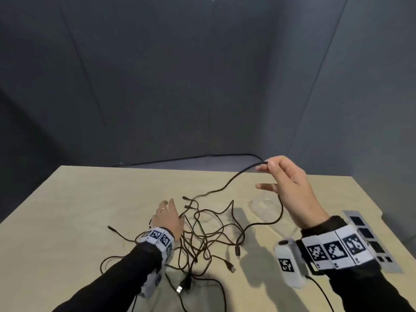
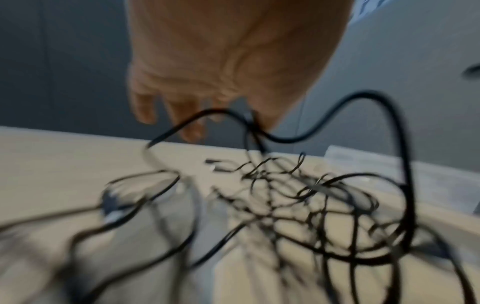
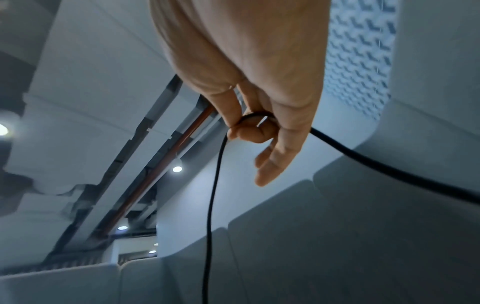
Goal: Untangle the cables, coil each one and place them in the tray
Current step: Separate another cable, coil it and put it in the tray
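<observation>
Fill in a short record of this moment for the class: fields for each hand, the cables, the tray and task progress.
left hand: open, at the left edge of the tangle, gripping nothing
right hand: raised, pinches one black cable
tangle of cables: on the table, still knotted
tray: clear, holds no coil
progress: no cable coiled yet

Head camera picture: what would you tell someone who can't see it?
A right hand lifts one black cable out of a tangle of cables on a beige table. The left hand rests beside the tangle.
</observation>
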